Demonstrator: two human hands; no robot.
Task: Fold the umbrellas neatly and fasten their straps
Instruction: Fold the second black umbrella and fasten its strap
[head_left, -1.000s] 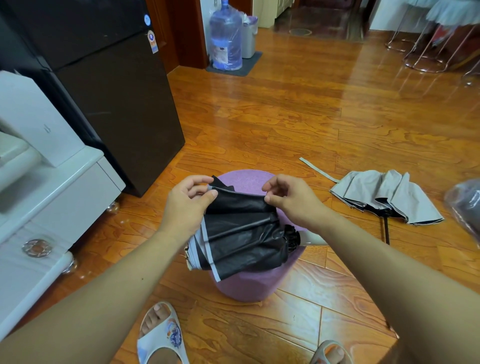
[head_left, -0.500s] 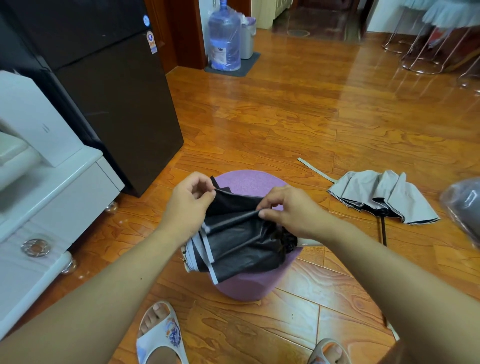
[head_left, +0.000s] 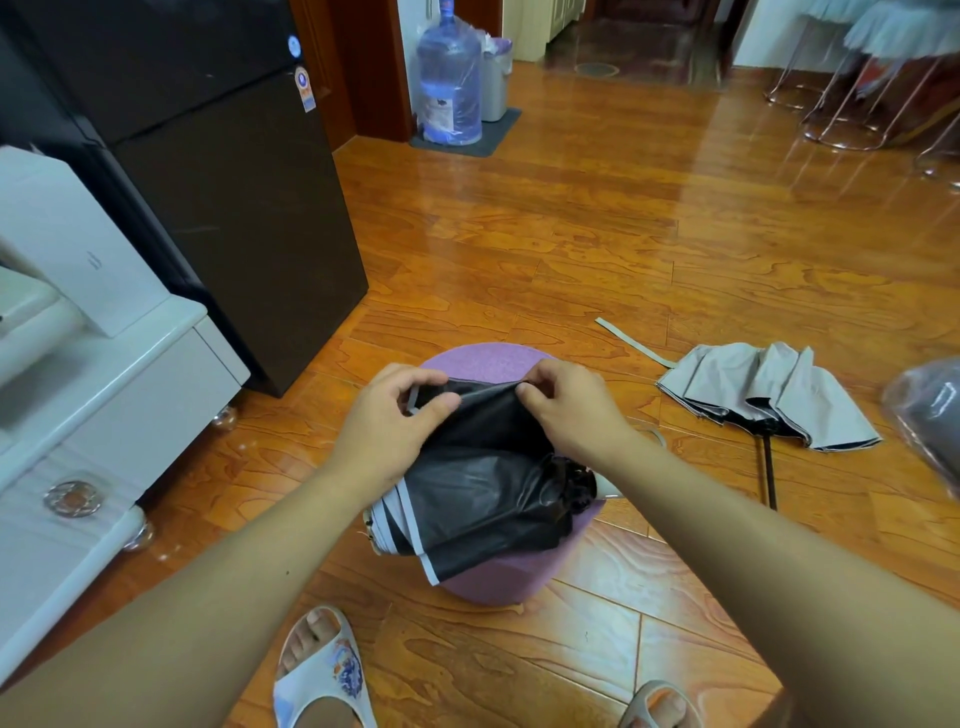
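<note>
Head view shows the black umbrella (head_left: 488, 488) lying on the purple stool (head_left: 485, 361), canopy gathered but loose; the left hand (head_left: 387, 421) pinches a panel edge between thumb and curled fingers, the right hand (head_left: 569, 410) pinches the same fold further along; no strap looks fastened. I judge folding is midway here; the grey umbrella (head_left: 769, 395) lies on the floor (head_left: 571, 234), collapsed but unrolled, its strap (head_left: 631, 343) trailing loose, so it is not yet begun.
</note>
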